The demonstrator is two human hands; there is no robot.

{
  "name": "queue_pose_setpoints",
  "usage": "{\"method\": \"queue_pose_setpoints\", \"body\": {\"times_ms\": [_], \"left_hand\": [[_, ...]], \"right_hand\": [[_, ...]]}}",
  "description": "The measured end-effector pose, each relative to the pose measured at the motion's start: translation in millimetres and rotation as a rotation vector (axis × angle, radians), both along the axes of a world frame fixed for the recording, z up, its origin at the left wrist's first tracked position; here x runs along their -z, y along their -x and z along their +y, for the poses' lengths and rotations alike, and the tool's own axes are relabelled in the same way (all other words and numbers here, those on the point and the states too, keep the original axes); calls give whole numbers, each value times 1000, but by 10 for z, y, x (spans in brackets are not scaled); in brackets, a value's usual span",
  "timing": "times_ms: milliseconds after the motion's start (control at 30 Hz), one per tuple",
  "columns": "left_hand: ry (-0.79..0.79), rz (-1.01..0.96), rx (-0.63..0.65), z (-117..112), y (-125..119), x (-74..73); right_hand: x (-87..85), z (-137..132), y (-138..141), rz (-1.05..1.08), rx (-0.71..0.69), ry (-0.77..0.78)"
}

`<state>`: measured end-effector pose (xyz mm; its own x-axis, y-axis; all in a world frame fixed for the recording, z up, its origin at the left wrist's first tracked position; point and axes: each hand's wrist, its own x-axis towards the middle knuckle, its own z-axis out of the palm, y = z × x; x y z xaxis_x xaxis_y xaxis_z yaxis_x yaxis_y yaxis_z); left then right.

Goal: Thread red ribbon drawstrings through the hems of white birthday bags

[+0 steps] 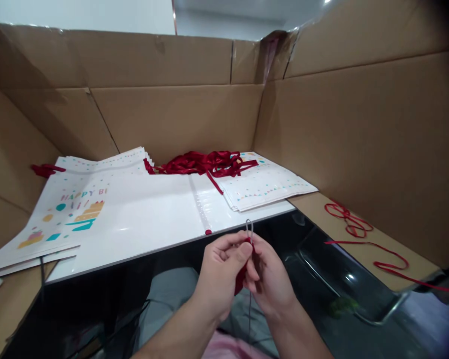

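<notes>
Both hands meet in front of my lap, just past the near edge of the white board (153,209). My left hand (222,264) pinches a dark red ribbon (240,280) between thumb and fingers. From the other side, my right hand (269,269) closes on the same spot. A thin grey cord loop (249,227) sticks up above the fingertips, and its tail hangs down below the hands. Which hand grips the cord is hidden by the fingers. A red ribbon pile (205,162) lies at the back of the board.
Printed white sheets (82,199) lie at the left, with another sheet stack (265,182) at the right. Cardboard walls (172,109) enclose the back and sides. Loose red ribbon (347,219) rests on the cardboard at right. A metal-framed chair (344,294) stands below.
</notes>
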<state>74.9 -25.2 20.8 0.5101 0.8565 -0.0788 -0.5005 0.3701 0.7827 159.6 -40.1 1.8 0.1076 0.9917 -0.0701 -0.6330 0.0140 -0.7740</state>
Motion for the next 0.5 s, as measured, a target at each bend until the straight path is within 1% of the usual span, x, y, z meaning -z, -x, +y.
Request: {"method": "queue_pose_setpoints", "body": {"times_ms": [67, 100, 167, 200, 233, 267, 333, 400, 500], "left_hand": [[-51, 56, -34, -53, -22, 11], [-62, 83, -60, -73, -27, 6], [-72, 134, -123, -104, -35, -3], [-79, 158, -149, -115, -39, -1], [-95, 183, -172, -125, -44, 7], [-121, 210, -192, -135, -48, 20], [-204, 266, -212, -151, -51, 54], [-318, 342, -209, -161, -41, 91], [-482, 501, -208, -135, 17, 175]], "right_hand": [[15, -44, -18, -54, 42, -8], [19, -60, -44, -108, 107, -22], [19, -92, -126, -273, 297, -80], [11, -112, -177, -380, 379, -131], [-4, -138, -231, -495, 423, -193], [-29, -168, -283, -610, 421, -253], [-98, -235, -368, -804, 330, -330], [-171, -291, -418, -926, 258, -322], [-229, -317, -449, -1044, 312, -278]]}}
